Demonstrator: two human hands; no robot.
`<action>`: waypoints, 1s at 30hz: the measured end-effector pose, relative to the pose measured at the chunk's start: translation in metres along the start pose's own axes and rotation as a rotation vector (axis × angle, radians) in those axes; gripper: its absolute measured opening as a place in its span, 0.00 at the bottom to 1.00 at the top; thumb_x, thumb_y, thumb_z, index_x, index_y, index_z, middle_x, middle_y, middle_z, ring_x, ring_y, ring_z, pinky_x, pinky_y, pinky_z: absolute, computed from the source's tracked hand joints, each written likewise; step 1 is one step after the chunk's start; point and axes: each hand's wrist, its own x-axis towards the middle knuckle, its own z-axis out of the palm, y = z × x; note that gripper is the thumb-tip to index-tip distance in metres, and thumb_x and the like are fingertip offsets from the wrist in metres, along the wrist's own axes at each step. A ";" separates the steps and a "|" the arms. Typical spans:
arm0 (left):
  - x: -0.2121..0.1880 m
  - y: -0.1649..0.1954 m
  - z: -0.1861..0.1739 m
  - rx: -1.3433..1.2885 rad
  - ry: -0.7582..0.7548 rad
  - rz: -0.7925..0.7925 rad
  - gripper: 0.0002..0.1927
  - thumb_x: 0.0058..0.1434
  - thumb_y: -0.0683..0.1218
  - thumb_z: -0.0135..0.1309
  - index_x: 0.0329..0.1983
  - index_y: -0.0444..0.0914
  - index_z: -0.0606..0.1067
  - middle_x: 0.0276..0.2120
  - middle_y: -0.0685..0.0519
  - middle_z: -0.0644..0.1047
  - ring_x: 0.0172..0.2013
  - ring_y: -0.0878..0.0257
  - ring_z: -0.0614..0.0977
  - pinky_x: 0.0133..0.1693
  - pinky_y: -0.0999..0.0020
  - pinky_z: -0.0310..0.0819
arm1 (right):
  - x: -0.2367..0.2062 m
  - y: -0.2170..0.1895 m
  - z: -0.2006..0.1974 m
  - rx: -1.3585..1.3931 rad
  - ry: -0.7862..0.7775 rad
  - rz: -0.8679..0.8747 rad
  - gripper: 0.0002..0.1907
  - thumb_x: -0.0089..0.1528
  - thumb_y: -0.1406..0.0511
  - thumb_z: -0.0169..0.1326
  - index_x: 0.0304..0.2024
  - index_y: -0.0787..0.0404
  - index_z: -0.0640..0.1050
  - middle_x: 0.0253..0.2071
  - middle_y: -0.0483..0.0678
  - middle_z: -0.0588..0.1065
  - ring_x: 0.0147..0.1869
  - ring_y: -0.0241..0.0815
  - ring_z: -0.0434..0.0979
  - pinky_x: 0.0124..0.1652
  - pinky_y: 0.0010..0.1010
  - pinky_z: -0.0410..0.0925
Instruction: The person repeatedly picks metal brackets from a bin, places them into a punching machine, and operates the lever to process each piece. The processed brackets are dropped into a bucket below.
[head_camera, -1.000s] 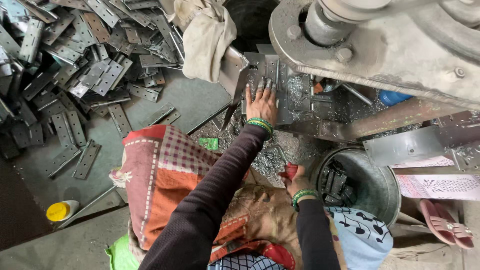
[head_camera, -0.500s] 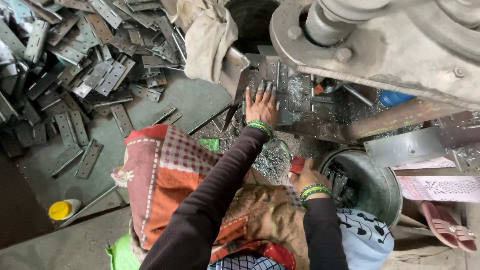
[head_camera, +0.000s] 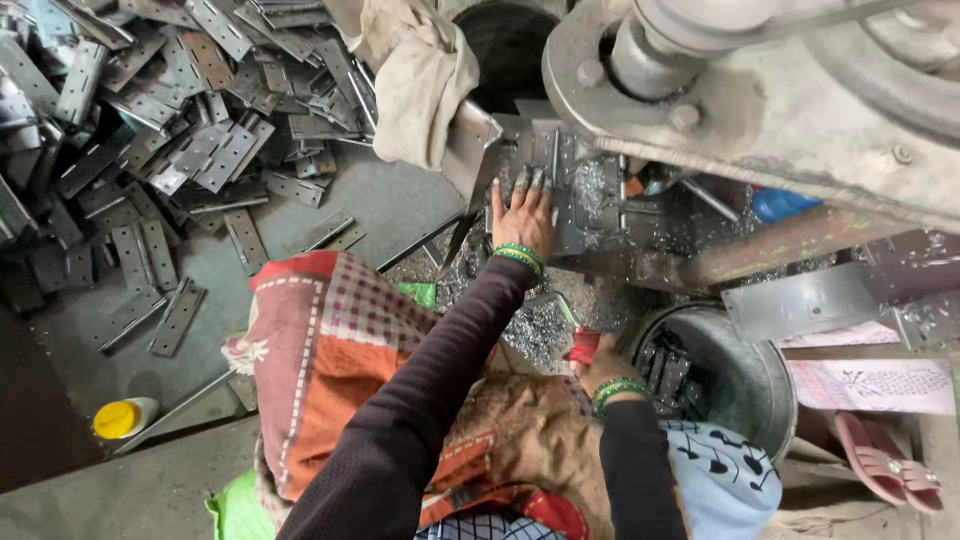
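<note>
head view: left hand (head_camera: 524, 215) spread flat on perforated steel plate (head_camera: 575, 190) under press machine (head_camera: 760, 90), at 12 o'clock. right hand (head_camera: 600, 362) closed around red-handled tool (head_camera: 583, 346), metal bucket (head_camera: 745, 375) at its 3 o'clock.

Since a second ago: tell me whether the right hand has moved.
Yes. The right hand has shifted down-right, nearer the metal bucket, off the shavings pile.
</note>
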 end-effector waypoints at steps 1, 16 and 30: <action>0.001 0.000 0.001 -0.038 0.047 -0.010 0.32 0.70 0.51 0.37 0.76 0.40 0.53 0.75 0.51 0.56 0.74 0.55 0.54 0.70 0.36 0.26 | -0.007 -0.002 -0.013 -0.063 0.046 -0.012 0.32 0.62 0.52 0.57 0.59 0.58 0.59 0.42 0.66 0.79 0.45 0.67 0.81 0.46 0.53 0.73; -0.003 0.001 0.002 -0.123 0.187 -0.039 0.29 0.68 0.53 0.40 0.72 0.41 0.60 0.72 0.49 0.61 0.73 0.55 0.56 0.70 0.37 0.28 | 0.021 0.011 0.047 0.150 0.069 -0.076 0.38 0.60 0.53 0.60 0.62 0.59 0.55 0.44 0.68 0.79 0.48 0.69 0.80 0.48 0.54 0.71; 0.004 0.002 0.007 -0.046 -0.078 -0.065 0.27 0.76 0.50 0.34 0.78 0.44 0.59 0.77 0.54 0.58 0.79 0.56 0.52 0.76 0.36 0.25 | 0.027 0.003 0.061 0.195 0.121 -0.159 0.37 0.58 0.58 0.59 0.62 0.60 0.56 0.46 0.66 0.77 0.46 0.68 0.79 0.46 0.54 0.72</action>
